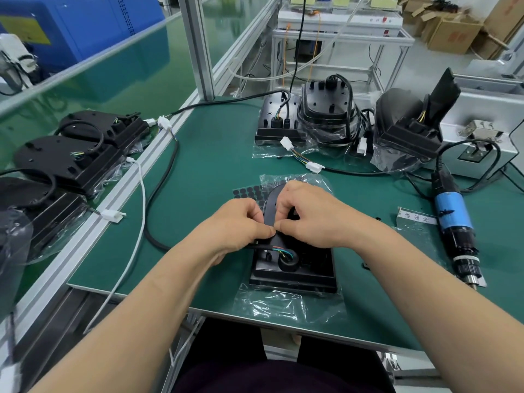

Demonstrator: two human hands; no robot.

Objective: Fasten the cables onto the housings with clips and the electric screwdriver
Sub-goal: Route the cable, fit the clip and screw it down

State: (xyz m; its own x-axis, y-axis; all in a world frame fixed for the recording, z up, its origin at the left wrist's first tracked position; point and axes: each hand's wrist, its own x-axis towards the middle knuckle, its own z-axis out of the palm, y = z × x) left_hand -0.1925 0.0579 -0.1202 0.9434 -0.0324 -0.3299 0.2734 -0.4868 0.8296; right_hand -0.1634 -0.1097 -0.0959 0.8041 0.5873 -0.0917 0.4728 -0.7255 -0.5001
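A black housing (295, 272) lies on a clear plastic bag at the middle of the green mat. A black cable (158, 194) runs in from the left to it, with coloured wires ending at a round black grommet (288, 262). My left hand (235, 225) pinches the cable just above the housing's near half. My right hand (306, 214) has its fingers curled over the housing, thumb and forefinger pinched against the left hand's fingertips; what they hold is hidden. The electric screwdriver (455, 222), blue-banded, lies on the mat at the right, untouched.
More black housings with cables stand at the back of the mat (283, 120) and on the left bench (71, 160). A sheet of black round pads (248, 192) lies beside the hands. A grey screw feeder box (479, 146) sits at the right. The mat's front edge (255, 319) is close.
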